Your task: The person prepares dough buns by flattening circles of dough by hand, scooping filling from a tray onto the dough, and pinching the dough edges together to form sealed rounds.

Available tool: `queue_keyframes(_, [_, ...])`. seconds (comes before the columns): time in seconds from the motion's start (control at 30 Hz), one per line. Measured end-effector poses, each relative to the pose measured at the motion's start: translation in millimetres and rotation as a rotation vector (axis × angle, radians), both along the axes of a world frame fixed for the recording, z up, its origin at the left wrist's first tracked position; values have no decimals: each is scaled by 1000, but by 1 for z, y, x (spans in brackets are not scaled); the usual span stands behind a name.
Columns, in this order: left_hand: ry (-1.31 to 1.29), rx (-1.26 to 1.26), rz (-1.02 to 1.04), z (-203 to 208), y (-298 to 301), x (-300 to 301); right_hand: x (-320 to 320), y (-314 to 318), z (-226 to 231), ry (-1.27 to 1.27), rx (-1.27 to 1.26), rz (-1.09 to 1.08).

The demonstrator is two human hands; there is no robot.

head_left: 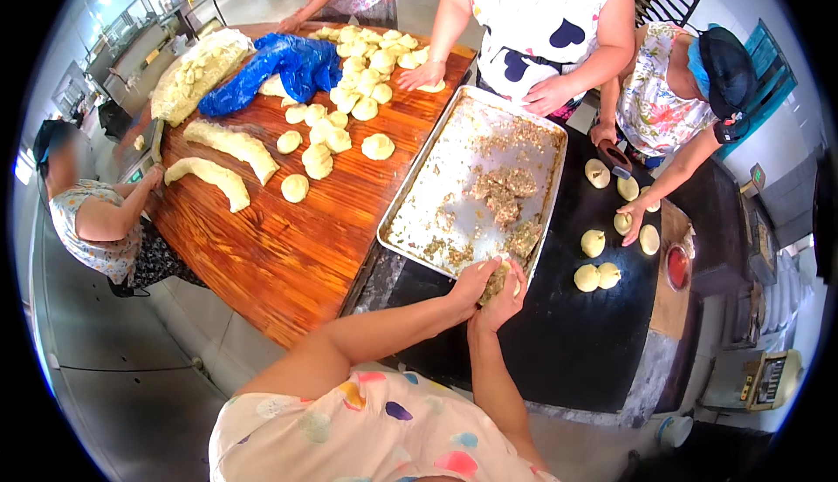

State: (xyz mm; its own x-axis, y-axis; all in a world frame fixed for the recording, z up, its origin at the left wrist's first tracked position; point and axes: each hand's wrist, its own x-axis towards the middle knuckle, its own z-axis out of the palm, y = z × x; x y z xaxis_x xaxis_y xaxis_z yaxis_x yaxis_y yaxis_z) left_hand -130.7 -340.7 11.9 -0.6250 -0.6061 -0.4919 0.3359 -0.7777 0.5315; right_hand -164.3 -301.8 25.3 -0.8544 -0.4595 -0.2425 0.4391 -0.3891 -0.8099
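Note:
My left hand [471, 287] and my right hand [504, 304] meet at the near edge of a large metal tray [434, 152]. Between them they cup a piece of dough with brownish filling [494, 285] showing in its middle; both sets of fingers are closed around it. Crumbly filling [506, 190] lies heaped in the tray's right half, with loose bits scattered over the metal. Some of the dough is hidden behind my fingers.
Flattened dough rounds [377, 147], two long dough strips [231, 149], a big dough mass [196, 76] and blue plastic sheeting [284, 68] lie on the wooden table [288, 264]. Filled buns [594, 242] sit on the black surface [541, 342] at right. Several co-workers stand around.

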Motion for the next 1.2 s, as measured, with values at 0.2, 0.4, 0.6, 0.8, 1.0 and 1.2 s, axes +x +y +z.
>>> queue_keyframes(0.2, [-88,-112,30,-11,-22,30,20,-10,13,382,159,222])
queue_keyframes(0.4, [13,-15,-18,27,-41,52,11,-25,-4,-31,97,322])
queue_keyframes(0.6, [-166,-277,49,4,-45,55,51,-42,20,734,401,161])
queue_keyframes(0.8, [-365,-604,-39,2,-53,61,51,-46,-1,788,440,113])
queue_keyframes(1.0, [92,258,-32,40,-62,76,29,-42,8,-12,82,148])
queue_keyframes(1.2, [-29,-166,176,16,-23,39,30,-37,-5,474,285,131])
